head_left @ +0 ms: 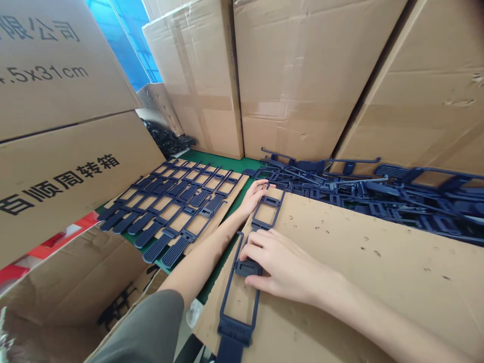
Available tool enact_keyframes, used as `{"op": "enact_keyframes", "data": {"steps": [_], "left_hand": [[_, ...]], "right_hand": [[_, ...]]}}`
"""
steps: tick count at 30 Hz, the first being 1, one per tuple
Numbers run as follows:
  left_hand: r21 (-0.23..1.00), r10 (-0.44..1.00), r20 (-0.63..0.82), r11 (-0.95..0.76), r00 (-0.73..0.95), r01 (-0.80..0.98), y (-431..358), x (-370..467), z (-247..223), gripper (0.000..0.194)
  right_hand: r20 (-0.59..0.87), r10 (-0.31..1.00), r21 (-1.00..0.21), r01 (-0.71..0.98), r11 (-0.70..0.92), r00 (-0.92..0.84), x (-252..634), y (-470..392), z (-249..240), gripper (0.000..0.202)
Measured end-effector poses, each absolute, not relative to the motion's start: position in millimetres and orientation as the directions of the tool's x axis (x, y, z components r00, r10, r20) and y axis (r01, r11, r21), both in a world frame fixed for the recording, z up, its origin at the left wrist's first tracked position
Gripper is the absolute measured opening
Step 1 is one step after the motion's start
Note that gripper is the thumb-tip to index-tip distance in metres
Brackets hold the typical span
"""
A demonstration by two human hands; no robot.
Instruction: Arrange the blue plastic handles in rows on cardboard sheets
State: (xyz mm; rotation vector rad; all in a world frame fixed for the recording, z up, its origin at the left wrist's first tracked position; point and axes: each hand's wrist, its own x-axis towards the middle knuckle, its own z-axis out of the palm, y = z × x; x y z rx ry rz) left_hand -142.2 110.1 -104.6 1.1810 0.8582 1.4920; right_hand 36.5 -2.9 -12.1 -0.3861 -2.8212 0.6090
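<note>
Tall cardboard boxes (295, 75) beyond a green bench (234, 164)
Stacked printed cartons (124, 136) at left; blue sheeting (121, 40) and black plastic (166, 138) behind.

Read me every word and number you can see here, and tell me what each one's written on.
"限公司", cut off at the picture's left edge: upper left carton
".5x31cm", its start also cut off: same carton, below the first text
"百顺周转箱": lower left carton
Any markings on the dark blue plastic parts are too small to read.
</note>
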Motion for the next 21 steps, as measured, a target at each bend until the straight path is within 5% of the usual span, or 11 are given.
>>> {"op": "enact_keyframes", "data": {"steps": [11, 21], "left_hand": [[0.930, 0.968, 0.252, -0.245, -0.008, -0.276, 110, -143, -105, 0.036], [0.932, 0.977, 0.214, -0.211, -0.023, -0.296, 102, -140, -97, 0.040]], "right_hand": [[0.135, 0.356, -0.349, 0.292, 0.890, -0.925, 33, -10, -14, 0.017], [0.266, 0.462, -0.363, 0.356, 0.861, -0.846, 29, -3, -29, 0.017]]}}
